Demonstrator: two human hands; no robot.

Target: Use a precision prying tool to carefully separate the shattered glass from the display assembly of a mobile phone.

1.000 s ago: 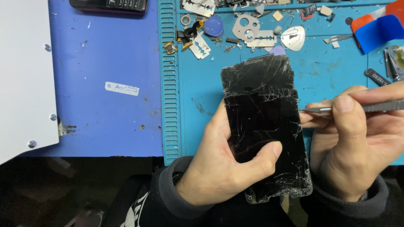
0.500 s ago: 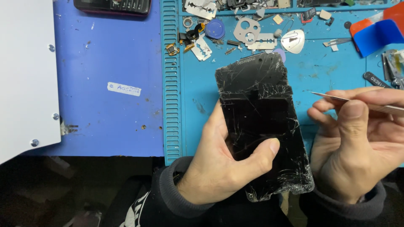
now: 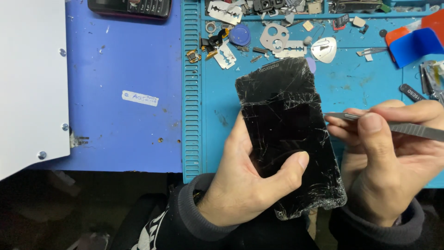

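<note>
Head view: black smartphone with shattered glass point(image 3: 289, 139) cradled over teal silicone work surface point(image 3: 217, 92), left hand point(image 3: 252, 185) wrapped around near edge, thumb pressed on screen to steady it. Right hand point(image 3: 393, 162) pinching thin flat metal pry tool point(image 3: 393, 127), tip at phone's right edge.

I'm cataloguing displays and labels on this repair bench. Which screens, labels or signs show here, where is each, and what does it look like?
Phone screen: held in the left hand over the teal mat; black rectangle, badly cracked, unlit.
Paper label: on the blue mat, left of centre; small white strip, handwritten.
Keypad phone: top edge; dark, screen out of view.
</note>
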